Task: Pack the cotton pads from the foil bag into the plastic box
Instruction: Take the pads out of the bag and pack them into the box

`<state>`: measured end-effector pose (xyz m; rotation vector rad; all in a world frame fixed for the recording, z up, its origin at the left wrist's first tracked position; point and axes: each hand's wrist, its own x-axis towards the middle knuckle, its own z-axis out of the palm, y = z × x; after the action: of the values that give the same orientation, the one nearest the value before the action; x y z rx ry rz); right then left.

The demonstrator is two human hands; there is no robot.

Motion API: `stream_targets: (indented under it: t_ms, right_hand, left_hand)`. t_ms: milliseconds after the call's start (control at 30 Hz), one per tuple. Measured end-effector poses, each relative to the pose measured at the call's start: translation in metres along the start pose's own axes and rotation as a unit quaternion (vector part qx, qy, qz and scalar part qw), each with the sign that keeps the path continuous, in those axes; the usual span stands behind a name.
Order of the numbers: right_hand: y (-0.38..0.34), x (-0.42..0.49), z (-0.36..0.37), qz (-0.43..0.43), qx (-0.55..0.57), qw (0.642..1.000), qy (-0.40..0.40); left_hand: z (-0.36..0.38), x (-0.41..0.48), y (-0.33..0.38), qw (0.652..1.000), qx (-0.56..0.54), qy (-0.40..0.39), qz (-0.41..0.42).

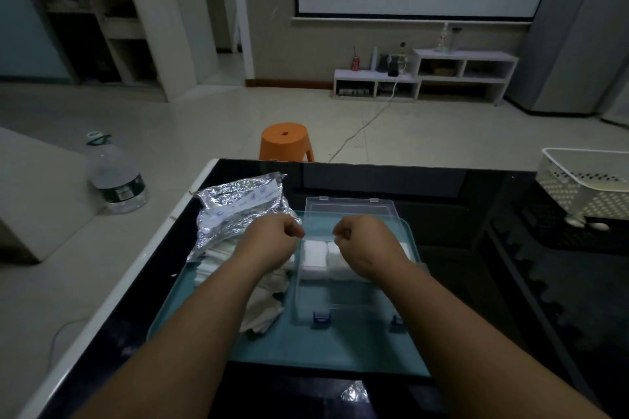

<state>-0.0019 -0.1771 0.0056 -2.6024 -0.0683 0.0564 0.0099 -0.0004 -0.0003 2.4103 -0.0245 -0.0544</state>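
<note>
Head view: left hand (pixel 272 238) and right hand (pixel 369 243), fingers clenched and seemingly empty, hover over plastic box (pixel 343 298) of cotton pads (pixel 316 255); foil bag (pixel 238 211) lies just beside, likely for easy reach.

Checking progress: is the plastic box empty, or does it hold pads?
Partly filled: white cotton pads lie in a row across the open plastic box; its near half shows bare.

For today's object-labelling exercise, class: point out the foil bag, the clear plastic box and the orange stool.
foil bag (pixel 238 206): head view, crinkled silver top face.
clear plastic box (pixel 347 298): head view, bare floor near its front wall.
orange stool (pixel 285 143): head view, front of the seat.
</note>
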Motion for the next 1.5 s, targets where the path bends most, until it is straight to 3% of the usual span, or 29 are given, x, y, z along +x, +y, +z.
stream_targets:
  t_ms: [267,533,700,867,1033,1167,1300,1500]
  right_hand:
    - [-0.031,0.005,0.025,-0.041,-0.013,0.999,-0.027]
    - [-0.045,0.007,0.037,-0.054,-0.032,0.997,-0.037]
    - [-0.038,0.008,0.036,-0.04,-0.034,0.998,-0.038]
    - [-0.034,0.009,0.03,-0.041,-0.034,0.998,-0.026]
    - [-0.033,0.005,0.016,-0.044,-0.001,0.999,0.014]
    - [-0.029,0.006,0.009,-0.026,0.073,0.996,0.052]
    - [-0.022,0.009,0.007,0.015,0.168,0.984,0.057]
    - [-0.029,0.007,0.006,0.089,0.38,0.92,-0.022]
  left_hand:
    - [-0.026,-0.001,-0.025,0.998,0.031,-0.045,-0.009]
    - [-0.029,-0.018,-0.037,0.951,0.244,-0.158,0.101]
    - [-0.012,-0.015,-0.045,0.918,0.343,-0.142,0.139]
    - [-0.005,-0.012,-0.045,0.922,0.338,-0.064,0.176]
    - [-0.016,-0.013,-0.032,0.97,0.212,-0.014,0.122]
    - [-0.027,-0.014,-0.015,0.998,-0.049,0.001,0.034]
    - [-0.024,-0.01,-0.001,0.946,-0.316,-0.025,-0.066]
    - [-0.013,-0.004,0.011,0.896,-0.432,-0.013,-0.1]
